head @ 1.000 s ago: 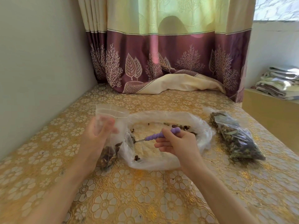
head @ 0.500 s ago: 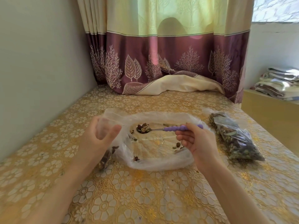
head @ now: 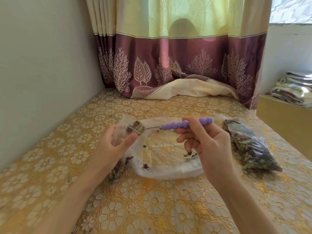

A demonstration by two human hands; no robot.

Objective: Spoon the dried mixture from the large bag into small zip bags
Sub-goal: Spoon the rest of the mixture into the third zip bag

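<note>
My left hand [head: 113, 146] holds a small clear zip bag [head: 120, 159] upright with its mouth held wide; brown dried mixture fills its bottom. My right hand [head: 206, 146] grips the purple handle of a spoon [head: 179, 124]. The spoon's bowl, loaded with dried pieces, sits at the small bag's mouth. Between my hands lies the large clear bag [head: 167, 168], spread flat on the table, with only a few scattered bits of mixture left inside.
A filled zip bag [head: 253, 149] of dried mixture lies at the right. The table wears a gold floral cloth [head: 152, 208]. A wall runs along the left; a curtain [head: 182, 65] hangs behind. Folded cloths [head: 293, 88] rest on a cabinet at far right.
My right hand lifted the loaded spoon out of the large bag and carried it left to the small bag's mouth. My left hand kept holding the small bag.
</note>
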